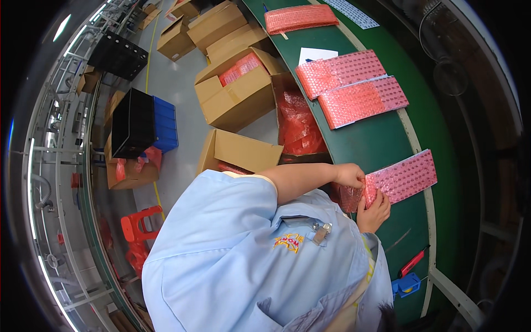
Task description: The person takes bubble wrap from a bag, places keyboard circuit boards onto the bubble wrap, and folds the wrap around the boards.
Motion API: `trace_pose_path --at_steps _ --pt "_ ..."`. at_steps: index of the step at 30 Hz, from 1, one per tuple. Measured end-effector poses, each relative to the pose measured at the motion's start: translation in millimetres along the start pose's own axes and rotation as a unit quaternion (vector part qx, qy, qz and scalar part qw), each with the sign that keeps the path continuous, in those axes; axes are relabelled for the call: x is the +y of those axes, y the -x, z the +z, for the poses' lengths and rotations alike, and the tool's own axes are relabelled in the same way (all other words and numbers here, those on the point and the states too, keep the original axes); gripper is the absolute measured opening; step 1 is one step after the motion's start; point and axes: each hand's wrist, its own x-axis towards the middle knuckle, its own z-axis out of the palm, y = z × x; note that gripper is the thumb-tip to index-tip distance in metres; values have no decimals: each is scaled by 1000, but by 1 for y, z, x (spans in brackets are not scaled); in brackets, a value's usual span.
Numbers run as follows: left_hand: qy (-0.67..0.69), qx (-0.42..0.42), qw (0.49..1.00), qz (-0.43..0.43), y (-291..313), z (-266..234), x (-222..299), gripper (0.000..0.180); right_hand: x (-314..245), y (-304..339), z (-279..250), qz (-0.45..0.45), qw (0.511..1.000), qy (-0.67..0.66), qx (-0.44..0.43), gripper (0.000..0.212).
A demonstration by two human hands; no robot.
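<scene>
A long pink bubble-wrap packet lies across the green bench, with rows of dark spots showing through it. At its near end, my left hand pinches the loose edge of the wrap with thumb and fingers. My right hand grips the same end from the side, its fingers bent over the top. A flap of clear pinkish wrap hangs below the hands, toward my body. Whatever lies under my fingers is hidden.
More pink packets lie farther along the bench, with a white paper beside them. A red-handled tool and a blue tape dispenser sit at the right. Open cartons holding pink wrap stand on the floor at left.
</scene>
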Motion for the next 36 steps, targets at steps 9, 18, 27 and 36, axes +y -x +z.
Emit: trace_pose_path --at_steps 9,18,27,36 --pt "-16 16 999 -28 12 13 5 38 -4 -6 -11 -1 998 37 -58 59" --pt "-40 -65 992 -101 40 17 4 42 -38 -52 -45 104 955 100 -257 72" --pt "77 -111 984 -120 57 0 2 34 -57 -67 -48 155 942 117 -273 74" --pt "22 -89 996 -9 55 -7 -23 29 -56 -67 -38 198 933 126 -273 68"
